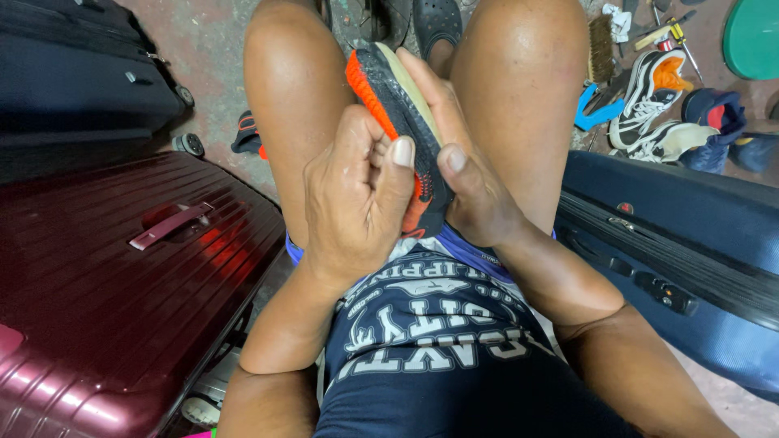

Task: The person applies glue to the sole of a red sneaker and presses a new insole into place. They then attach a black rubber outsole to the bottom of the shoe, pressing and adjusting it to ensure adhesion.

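Both hands are closing on one shoe (pixel 395 122), a black knit one with a bright orange edge and a pale sole, and they are holding it up between the person's knees, just above the lap. The left hand (pixel 357 195) is gripping the near end from its own side, fingers curled in and the thumb pressing flat across the dark upper. The right hand (pixel 462 174) is clamping from the opposite side, its thumb lying on the upper just beside the left thumb and its long fingers running up along the pale sole. The two thumbs are nearly touching, so the hands are sitting close together rather than apart.

The shoe's long axis is running away from the body, tilting slightly toward the left hand's side at its far tip. The heel end is sitting deep in the grip while the far end is sticking out beyond the fingertips. Neither hand is clearly nearer; both are sharing the near end. Whether the fingers are reaching inside the shoe is hidden by the hands themselves.
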